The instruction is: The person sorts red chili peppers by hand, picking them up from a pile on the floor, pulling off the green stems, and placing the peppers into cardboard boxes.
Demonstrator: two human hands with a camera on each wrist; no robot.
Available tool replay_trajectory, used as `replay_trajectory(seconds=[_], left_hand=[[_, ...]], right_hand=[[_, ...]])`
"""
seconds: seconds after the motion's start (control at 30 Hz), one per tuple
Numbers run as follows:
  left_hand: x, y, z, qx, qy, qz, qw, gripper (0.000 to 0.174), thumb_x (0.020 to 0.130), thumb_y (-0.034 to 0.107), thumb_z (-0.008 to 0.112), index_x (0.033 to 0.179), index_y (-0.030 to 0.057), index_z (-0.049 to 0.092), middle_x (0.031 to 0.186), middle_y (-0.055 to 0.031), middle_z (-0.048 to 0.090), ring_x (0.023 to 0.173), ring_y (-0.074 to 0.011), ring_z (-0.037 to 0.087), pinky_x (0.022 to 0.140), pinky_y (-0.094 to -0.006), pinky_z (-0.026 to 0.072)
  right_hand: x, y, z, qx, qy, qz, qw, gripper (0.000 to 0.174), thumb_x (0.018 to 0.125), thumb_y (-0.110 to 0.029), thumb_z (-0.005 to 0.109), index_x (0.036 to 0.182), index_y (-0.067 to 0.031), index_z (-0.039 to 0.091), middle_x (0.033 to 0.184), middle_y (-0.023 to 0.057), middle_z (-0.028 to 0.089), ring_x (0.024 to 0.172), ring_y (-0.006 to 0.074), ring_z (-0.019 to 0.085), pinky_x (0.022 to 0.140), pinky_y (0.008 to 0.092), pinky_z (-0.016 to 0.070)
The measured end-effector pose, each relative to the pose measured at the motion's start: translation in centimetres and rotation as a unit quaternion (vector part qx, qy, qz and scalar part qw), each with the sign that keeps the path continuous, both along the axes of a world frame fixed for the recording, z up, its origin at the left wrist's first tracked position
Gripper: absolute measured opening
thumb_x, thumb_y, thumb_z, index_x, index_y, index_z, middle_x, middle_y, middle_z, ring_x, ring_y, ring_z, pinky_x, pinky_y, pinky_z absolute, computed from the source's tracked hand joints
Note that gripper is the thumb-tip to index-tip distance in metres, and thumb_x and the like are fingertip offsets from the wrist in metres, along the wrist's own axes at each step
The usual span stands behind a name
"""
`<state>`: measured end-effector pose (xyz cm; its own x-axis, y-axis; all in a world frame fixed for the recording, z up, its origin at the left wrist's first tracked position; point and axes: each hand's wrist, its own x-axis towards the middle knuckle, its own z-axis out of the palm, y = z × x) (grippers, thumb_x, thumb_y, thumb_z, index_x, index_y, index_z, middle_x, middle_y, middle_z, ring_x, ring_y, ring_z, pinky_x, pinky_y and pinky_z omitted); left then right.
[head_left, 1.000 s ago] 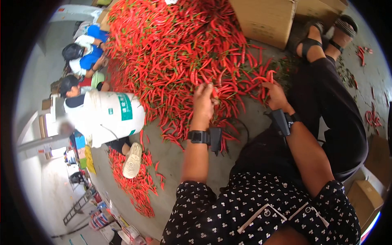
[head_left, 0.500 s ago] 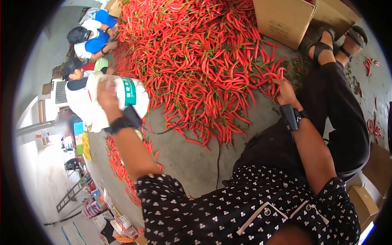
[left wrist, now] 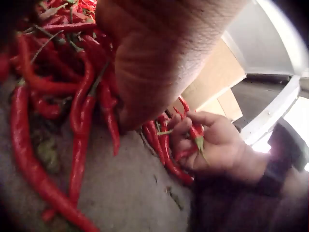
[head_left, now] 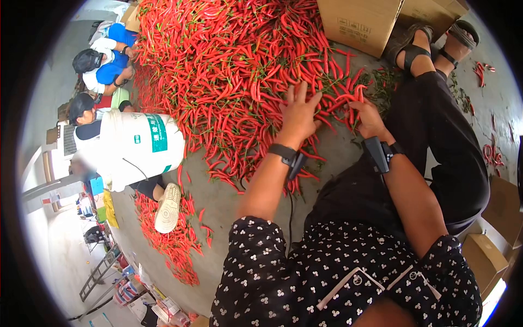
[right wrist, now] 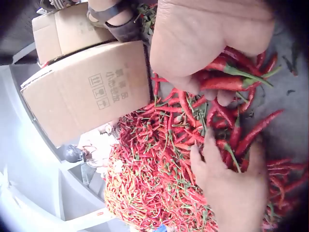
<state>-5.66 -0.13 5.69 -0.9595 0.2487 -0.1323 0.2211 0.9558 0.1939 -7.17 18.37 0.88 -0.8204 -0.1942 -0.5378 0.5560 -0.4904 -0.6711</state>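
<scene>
A large heap of red chili peppers (head_left: 234, 65) with green stems lies on the floor ahead. My left hand (head_left: 298, 117) reaches onto its near edge with fingers spread, touching the peppers. In the right wrist view the same left hand (right wrist: 231, 181) has its thumb and fingers apart around a few loose peppers. To its right my right hand (head_left: 371, 120) stays low beside the heap, fingers curled round several chili peppers (right wrist: 224, 83). Their stems stick out of the hand in the right wrist view.
A white bucket (head_left: 144, 152) with a green label lies tilted at left, near a shoe sole (head_left: 168, 210) and a smaller pepper pile (head_left: 177, 256). Two people (head_left: 90, 60) sit at far left. A cardboard box (head_left: 357, 27) stands beyond my right hand, near sandaled feet (head_left: 417, 54).
My left hand, pinching a pepper at first, swung left over the white bucket, then came back to the heap without that pepper, fingers spread. My right hand stays nearly in place with its peppers.
</scene>
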Motion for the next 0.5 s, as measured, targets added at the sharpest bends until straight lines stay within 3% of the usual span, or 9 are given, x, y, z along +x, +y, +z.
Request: replay_trajectory(seconds=[0.13,0.2,0.23,0.27,0.33,0.4,0.47,0.5], left_hand=[[4.1,1.4,0.0,-0.021,0.041,-0.056,0.997,0.061,0.063,0.019,0.073,0.119,0.0198,0.049,0.137,-0.0107,0.026,0.128,-0.0351,0.019,0.092,-0.0628,0.0274],[5.3,1.0,0.4,0.075,0.067,-0.082,0.992,0.05,0.063,0.018,0.072,0.111,0.0156,0.056,0.133,-0.0105,0.033,0.127,-0.0328,0.024,0.091,-0.0575,0.031],[5.4,0.5,0.0,0.171,0.146,-0.083,0.971,0.034,0.067,0.013,0.068,0.1,0.0082,0.06,0.121,-0.0119,0.046,0.117,-0.0304,0.041,0.087,-0.0476,0.038],[5.4,-0.1,-0.4,0.172,0.144,-0.086,0.971,0.034,0.067,0.013,0.068,0.1,0.0082,0.06,0.121,-0.0119,0.046,0.117,-0.0304,0.041,0.087,-0.0476,0.038],[5.2,-1.7,-0.9,0.255,0.224,0.042,0.94,0.02,0.074,0.008,0.061,0.093,0.0027,0.06,0.106,-0.0121,0.056,0.099,-0.0283,0.053,0.08,-0.0376,0.0435],[4.2,-3.1,-0.7,0.32,0.227,0.152,0.907,0.015,0.076,0.009,0.058,0.089,0.0009,0.061,0.093,-0.0124,0.059,0.081,-0.0256,0.057,0.074,-0.0339,0.045],[3.5,-4.3,-0.6,0.324,0.13,0.253,0.902,0.016,0.077,0.006,0.057,0.091,0.0001,0.06,0.092,-0.0143,0.059,0.073,-0.0243,0.058,0.066,-0.0331,0.0472],[3.2,-4.7,-0.7,0.297,0.088,0.254,0.916,0.019,0.077,0.008,0.058,0.094,0.0003,0.06,0.091,-0.0147,0.059,0.072,-0.0229,0.059,0.065,-0.0344,0.0471]], right_hand=[[-0.1,-0.3,-0.3,-0.027,0.002,-0.011,1.0,0.015,0.079,-0.004,0.048,0.092,-0.0006,0.055,0.074,0.0083,0.058,0.06,0.0172,0.054,0.055,0.0288,0.0433],[-0.2,-0.2,-0.1,-0.01,-0.003,0.012,1.0,0.016,0.08,-0.007,0.051,0.095,-0.0017,0.053,0.077,0.0073,0.056,0.064,0.0164,0.054,0.057,0.0271,0.0446],[-0.2,-0.2,0.0,-0.01,-0.005,0.009,1.0,0.016,0.08,-0.007,0.051,0.095,-0.0017,0.053,0.077,0.0073,0.056,0.064,0.0164,0.054,0.057,0.0271,0.0446],[-0.2,-0.2,0.0,-0.012,-0.008,0.01,1.0,0.015,0.081,-0.007,0.051,0.095,-0.0015,0.053,0.077,0.0076,0.056,0.064,0.0163,0.054,0.057,0.0274,0.0445],[-0.2,-0.3,-0.2,-0.013,-0.015,0.005,1.0,0.015,0.081,-0.006,0.051,0.095,-0.0013,0.053,0.078,0.0078,0.056,0.064,0.0162,0.054,0.058,0.0276,0.0443],[-0.3,-0.5,-0.6,-0.034,0.008,-0.009,0.999,0.013,0.079,-0.003,0.049,0.091,-0.0005,0.053,0.072,0.0086,0.057,0.058,0.0174,0.054,0.053,0.0286,0.043],[-0.2,-0.5,-0.5,-0.037,0.005,-0.016,0.999,0.012,0.079,-0.003,0.049,0.09,-0.0005,0.053,0.072,0.0087,0.057,0.057,0.0176,0.054,0.053,0.0288,0.0429],[-0.2,-0.4,-0.5,-0.04,0.005,-0.019,0.999,0.011,0.079,-0.003,0.049,0.089,-0.0005,0.052,0.072,0.0089,0.057,0.057,0.0178,0.054,0.053,0.0291,0.0429]])
